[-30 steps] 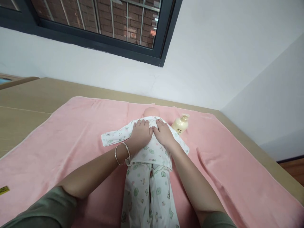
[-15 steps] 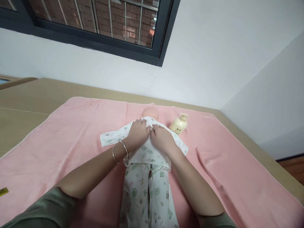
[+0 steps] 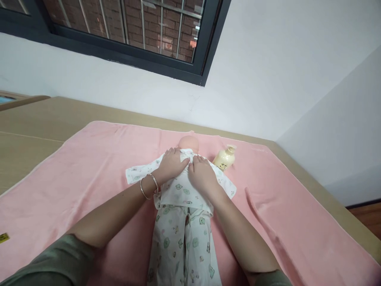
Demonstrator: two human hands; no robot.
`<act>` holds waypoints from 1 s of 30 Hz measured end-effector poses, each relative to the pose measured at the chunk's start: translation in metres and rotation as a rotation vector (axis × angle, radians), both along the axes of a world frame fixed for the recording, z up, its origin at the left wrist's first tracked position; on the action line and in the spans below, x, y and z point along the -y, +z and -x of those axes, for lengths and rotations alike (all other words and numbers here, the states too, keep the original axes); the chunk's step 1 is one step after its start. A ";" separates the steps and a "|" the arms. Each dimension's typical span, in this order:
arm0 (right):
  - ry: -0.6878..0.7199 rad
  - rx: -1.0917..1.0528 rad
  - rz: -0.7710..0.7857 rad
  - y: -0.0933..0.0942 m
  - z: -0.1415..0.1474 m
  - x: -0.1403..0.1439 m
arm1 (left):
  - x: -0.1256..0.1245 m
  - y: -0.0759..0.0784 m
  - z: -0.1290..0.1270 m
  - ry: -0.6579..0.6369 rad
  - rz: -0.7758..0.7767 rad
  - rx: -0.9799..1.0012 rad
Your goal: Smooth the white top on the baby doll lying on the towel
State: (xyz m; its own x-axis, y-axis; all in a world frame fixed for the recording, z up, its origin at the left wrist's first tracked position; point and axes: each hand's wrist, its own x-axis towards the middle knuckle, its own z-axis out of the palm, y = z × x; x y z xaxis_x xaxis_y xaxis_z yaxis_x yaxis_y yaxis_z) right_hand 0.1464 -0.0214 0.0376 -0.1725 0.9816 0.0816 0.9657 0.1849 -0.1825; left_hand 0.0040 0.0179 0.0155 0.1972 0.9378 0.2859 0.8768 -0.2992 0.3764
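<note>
A baby doll lies on its back in a white printed shirt and matching trousers. My left hand rests flat on the left side of the shirt's chest, fingers outstretched and thumb toward the middle. On the other side of the chest, my right hand also lies flat, its fingers pointing up to the doll's neck. Between my thumbs a narrow strip of the shirt front shows. Both sleeves spread outward, and the doll's hands are hidden. Only the top of its head is visible.
A cream pump bottle lies tilted to the right of the doll's head. Under everything is a pink blanket, with a raised fold on the right, over a wooden surface. A wall with a dark-framed window stands behind.
My fingers have loosened from the middle of the shirt front and flattened on the chest. My hands have parted slightly, baring a bit more of the shirt between them.
</note>
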 end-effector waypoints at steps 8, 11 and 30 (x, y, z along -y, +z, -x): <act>-0.029 -0.151 0.010 -0.005 -0.022 -0.024 | 0.023 0.003 -0.010 -0.017 -0.035 -0.147; -0.036 -0.165 0.018 -0.007 -0.028 -0.030 | 0.029 0.003 -0.013 -0.027 -0.071 -0.165; -0.058 -0.213 0.044 -0.007 -0.021 -0.026 | 0.007 0.002 -0.001 0.002 0.062 -0.040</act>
State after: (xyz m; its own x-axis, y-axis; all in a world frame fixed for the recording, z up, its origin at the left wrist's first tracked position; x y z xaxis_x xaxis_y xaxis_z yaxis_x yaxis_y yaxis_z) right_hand 0.1678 0.0051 0.0308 -0.0994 0.9928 0.0673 0.9132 0.1178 -0.3901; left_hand 0.0049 0.0114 0.0174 0.2058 0.9538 0.2190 0.8922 -0.2748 0.3585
